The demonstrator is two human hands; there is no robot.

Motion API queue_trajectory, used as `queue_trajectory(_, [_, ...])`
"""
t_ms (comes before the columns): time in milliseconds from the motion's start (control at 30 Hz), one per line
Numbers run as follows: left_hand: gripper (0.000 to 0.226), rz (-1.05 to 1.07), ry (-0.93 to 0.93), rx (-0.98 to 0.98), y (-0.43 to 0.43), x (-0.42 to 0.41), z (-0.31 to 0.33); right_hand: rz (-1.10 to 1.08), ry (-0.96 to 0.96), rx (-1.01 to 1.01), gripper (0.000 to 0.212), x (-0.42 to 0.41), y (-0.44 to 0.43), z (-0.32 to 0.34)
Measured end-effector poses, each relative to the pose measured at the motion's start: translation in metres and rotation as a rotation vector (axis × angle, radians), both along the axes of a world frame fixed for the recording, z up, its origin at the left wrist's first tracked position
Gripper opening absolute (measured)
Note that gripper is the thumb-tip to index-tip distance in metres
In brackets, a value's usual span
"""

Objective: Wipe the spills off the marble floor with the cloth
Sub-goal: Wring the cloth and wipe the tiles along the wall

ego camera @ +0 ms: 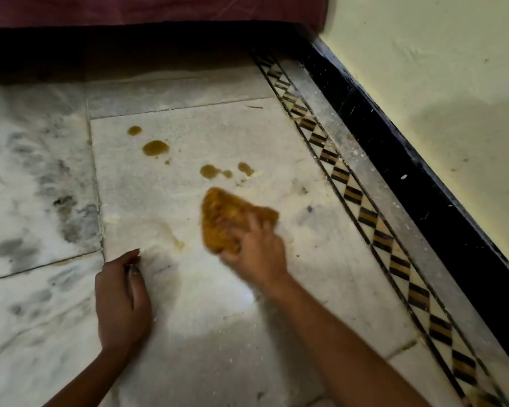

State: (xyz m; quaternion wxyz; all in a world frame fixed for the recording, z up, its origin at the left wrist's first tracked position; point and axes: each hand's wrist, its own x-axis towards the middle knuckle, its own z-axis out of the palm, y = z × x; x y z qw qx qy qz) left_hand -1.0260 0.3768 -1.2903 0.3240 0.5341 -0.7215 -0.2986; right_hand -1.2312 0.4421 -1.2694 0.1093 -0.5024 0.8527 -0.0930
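My right hand (256, 248) grips a crumpled orange-brown cloth (227, 215) and presses it on the white marble floor (188, 304); both are motion-blurred. Several brown spills lie beyond the cloth: a small one (134, 130) farthest, a larger one (155, 148), a third (210, 171) with a droplet beside it, and another spill (245, 168) just right of that. A faint smeared trace (175, 240) lies left of the cloth. My left hand (121, 301) rests on the floor to the left, fingers loosely bent, holding nothing.
A patterned black-and-tan inlay strip (362, 207) runs diagonally on the right, then a black skirting (417, 186) and a cream wall (453, 83). A dark gap under maroon-covered furniture (130, 10) borders the far side. Grey-veined marble (36, 171) lies left.
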Motion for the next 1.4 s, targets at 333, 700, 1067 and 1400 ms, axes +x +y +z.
queue_trajectory(333, [0.049, 0.013, 0.015, -0.007, -0.004, -0.001, 0.004, -0.932, 0.179, 0.005, 0.061, -0.120, 0.148, -0.018])
queue_trajectory(700, [0.044, 0.013, -0.050, -0.023, -0.001, 0.004, 0.005, 0.028, -0.091, 0.109, 0.065, 0.065, -0.038, 0.023])
queue_trajectory(1067, [0.047, -0.026, -0.140, -0.040, -0.006, 0.006, 0.003, -0.958, 0.066, 0.010, 0.057, -0.065, 0.249, -0.002])
queue_trajectory(1400, [0.046, -0.018, 0.075, -0.019, -0.001, 0.004, 0.000, -0.471, -0.055, 0.085, 0.062, 0.048, 0.061, 0.013])
